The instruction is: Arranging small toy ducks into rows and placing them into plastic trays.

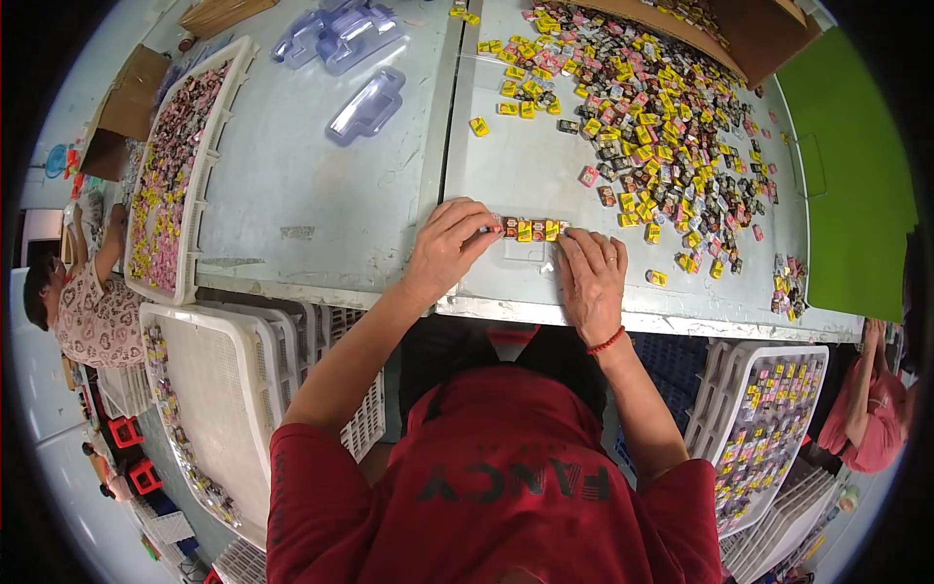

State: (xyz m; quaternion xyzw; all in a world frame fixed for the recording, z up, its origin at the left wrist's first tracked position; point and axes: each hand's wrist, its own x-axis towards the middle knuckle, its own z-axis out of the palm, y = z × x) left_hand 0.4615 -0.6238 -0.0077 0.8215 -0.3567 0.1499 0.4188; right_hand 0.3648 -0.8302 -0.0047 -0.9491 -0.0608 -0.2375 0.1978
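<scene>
A short row of small wrapped candies (pixel 530 230), brown and yellow, lies in a clear plastic tray (pixel 526 250) near the table's front edge. My left hand (pixel 449 241) pinches the row's left end with its fingertips. My right hand (pixel 591 270) rests palm down on the tray's right end, fingertips touching the row; a red cord circles its wrist. A large loose heap of yellow, pink and brown candies (pixel 642 117) spreads over the table beyond and to the right.
Empty clear plastic trays (pixel 368 105) lie at the far left of the grey table (pixel 311 185). White crates of candies stand at left (pixel 180 165) and lower right (pixel 769 419). A cardboard box (pixel 759 34) and a green board (pixel 856 175) sit at right. Other people work at both sides.
</scene>
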